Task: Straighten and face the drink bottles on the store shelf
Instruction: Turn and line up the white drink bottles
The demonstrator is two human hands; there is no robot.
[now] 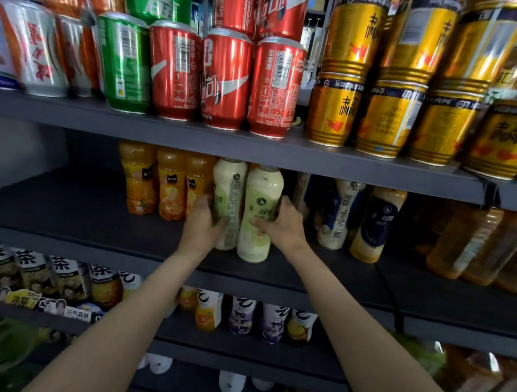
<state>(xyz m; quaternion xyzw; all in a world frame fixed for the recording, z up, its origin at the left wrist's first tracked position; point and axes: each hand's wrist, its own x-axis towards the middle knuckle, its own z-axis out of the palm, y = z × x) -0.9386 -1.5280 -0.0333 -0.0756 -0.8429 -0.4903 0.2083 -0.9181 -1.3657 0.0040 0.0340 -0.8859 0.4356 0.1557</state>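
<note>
i have both hands on the middle shelf [74, 218], each wrapped round one of the two pale green-label bottles. my left hand [202, 223] curls about the lower body of the left bottle [228, 194], whose label is turned sideways; my right hand [282, 223] grips the right bottle [261, 207] from its right flank, thumb across the front near the label, which already faces me. the two bottles stand touching each other between my hands, near the shelf's front edge.

these look like full plastic bottles, so i judge them moderately heavy, fairly stiff at the waist and bottom-stable, but the glossy sleeve label may slip under the fingers when twisted. best hold is low on the body, where i am now, twisting rather than lifting.

just left of my left hand stand orange juice bottles [169, 189]; right of my right hand, blue-label bottles [376, 223], leaning and easily knocked.
</note>
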